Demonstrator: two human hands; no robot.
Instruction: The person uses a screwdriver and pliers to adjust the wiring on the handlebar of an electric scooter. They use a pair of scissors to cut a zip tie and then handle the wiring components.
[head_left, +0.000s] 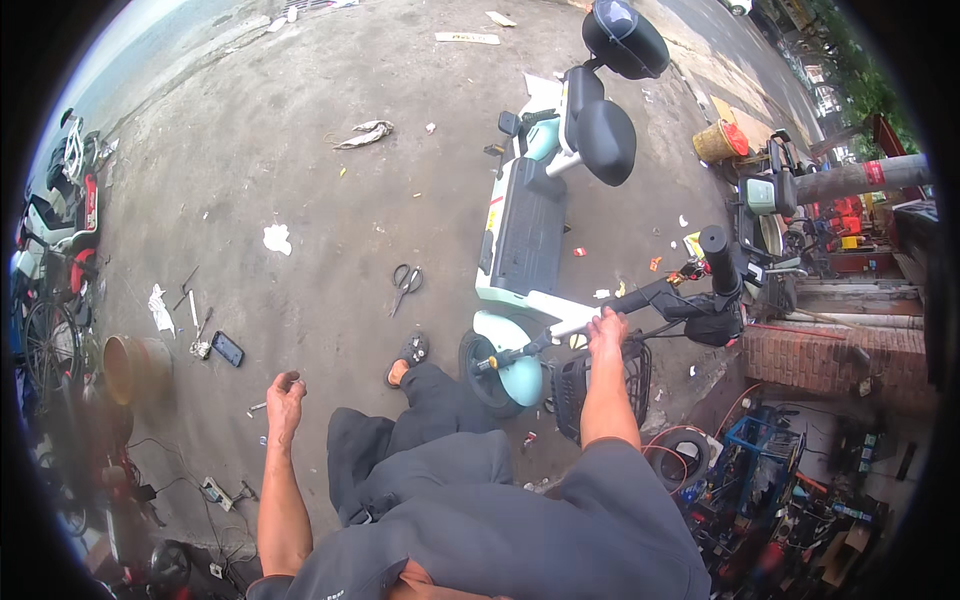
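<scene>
A pale-green and white electric scooter (523, 225) with black saddles stands to my front right. My right hand (607, 330) grips its steering column, below the handlebar grip (721, 259). The black front basket (581, 394) is partly hidden behind my right forearm. Near my feet is the scooter's front wheel (487, 375) under a turquoise mudguard (521, 379). My left hand (285, 397) hangs free over the concrete, its fingers loosely bent and nothing visible in them. Scissors (406, 285) lie on the ground beyond my shoe (409, 356).
A smartphone (227, 349), hand tools (196, 315) and a tan bucket (135, 369) are at left. Parked vehicles (60, 217) line the far left edge. A tyre (679, 457) and a blue metal rack (761, 450) stand at lower right, by a brick ledge (810, 360).
</scene>
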